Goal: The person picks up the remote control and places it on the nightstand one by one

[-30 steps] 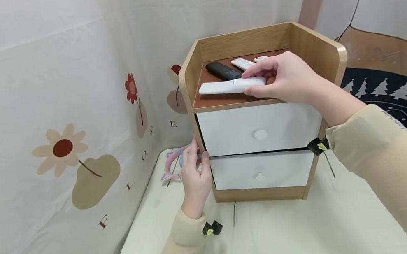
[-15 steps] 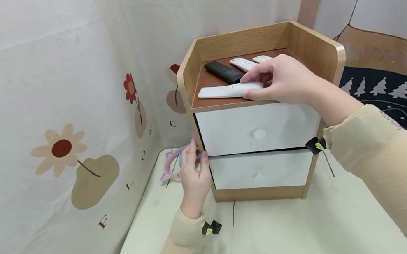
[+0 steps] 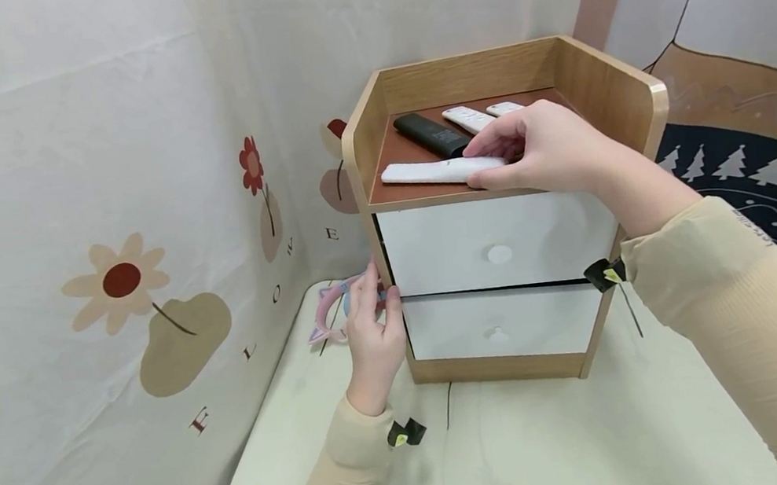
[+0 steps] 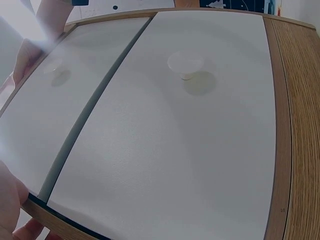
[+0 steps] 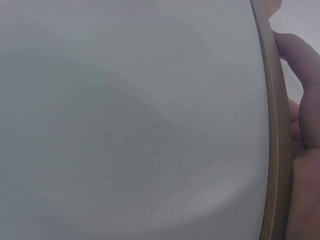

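A small wooden cabinet with two white drawers stands at the centre of the head view. On its brown top shelf lies a white remote control near the front edge. The thumb and fingers of my right hand pinch the right end of this remote and cover it. Fairly straight, the fingers of my left hand rest along the cabinet's left side, with the thumb at its front edge. In the right wrist view the right thumb shows beyond the wooden rim.
Behind the held remote lie a black remote control and two more white remote controls. Raised wooden walls bound the shelf at the back and sides. A pink cat-ear headband lies left of the cabinet, close to the patterned wall cloth.
My right hand has lowered the white remote control slightly, from just above the shelf onto it. The left hand has stayed at the cabinet's side.
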Motion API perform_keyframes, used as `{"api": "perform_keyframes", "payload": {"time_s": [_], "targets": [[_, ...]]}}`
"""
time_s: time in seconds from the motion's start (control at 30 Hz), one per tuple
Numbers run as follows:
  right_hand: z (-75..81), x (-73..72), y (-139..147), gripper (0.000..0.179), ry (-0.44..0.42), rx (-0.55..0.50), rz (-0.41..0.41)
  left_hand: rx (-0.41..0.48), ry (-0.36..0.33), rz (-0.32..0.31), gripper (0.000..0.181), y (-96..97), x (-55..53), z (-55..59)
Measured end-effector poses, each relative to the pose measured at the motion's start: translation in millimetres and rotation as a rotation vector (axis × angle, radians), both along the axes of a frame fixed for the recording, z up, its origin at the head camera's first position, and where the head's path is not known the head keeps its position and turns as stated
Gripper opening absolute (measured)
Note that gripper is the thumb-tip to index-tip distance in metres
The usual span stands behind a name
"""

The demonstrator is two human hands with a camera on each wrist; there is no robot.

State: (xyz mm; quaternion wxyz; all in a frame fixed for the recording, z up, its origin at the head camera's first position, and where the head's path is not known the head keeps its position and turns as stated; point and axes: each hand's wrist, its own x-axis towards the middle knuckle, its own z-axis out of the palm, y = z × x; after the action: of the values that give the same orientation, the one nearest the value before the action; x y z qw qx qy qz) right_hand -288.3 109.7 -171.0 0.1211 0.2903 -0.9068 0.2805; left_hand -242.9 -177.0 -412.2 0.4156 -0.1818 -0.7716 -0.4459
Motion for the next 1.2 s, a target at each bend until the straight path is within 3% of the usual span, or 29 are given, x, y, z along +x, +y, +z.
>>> {"api": "perform_keyframes", "payload": {"time_s": [0.37, 0.6, 0.8, 1.0, 1.1, 1.2], "targets": [[-2.8, 0.3, 0, 0.028, 0.007, -0.010, 0.003, 0.005, -0.037, 0.000, 0.058, -1.6, 0.4, -0.9], [-4.0, 0.2, -3, 0.030, 0.028, -0.022, 0.010, 0.009, -0.012, 0.011, 0.057, -1.7, 0.4, -2.2], [-9.5, 2.8, -2, 0.032, 0.089, -0.104, 0.007, -0.016, -0.023, 0.003, 0.059, -3.3, -1.0, -0.4], [-24.4, 11.9, 0, 0.013, 0.280, -0.293, 0.050, -0.063, -0.078, -0.030, 0.065, -10.2, 5.8, 4.9], [-38.5, 20.6, 1, 0.008, 0.444, -0.392, 0.138, -0.081, -0.027, -0.039, 0.069, -15.9, 10.5, 11.0], [-58.7, 30.9, 2, 0.018, 0.581, -0.447, 0.246, -0.099, 0.088, -0.026, 0.067, -20.3, 15.2, 22.4]]}}
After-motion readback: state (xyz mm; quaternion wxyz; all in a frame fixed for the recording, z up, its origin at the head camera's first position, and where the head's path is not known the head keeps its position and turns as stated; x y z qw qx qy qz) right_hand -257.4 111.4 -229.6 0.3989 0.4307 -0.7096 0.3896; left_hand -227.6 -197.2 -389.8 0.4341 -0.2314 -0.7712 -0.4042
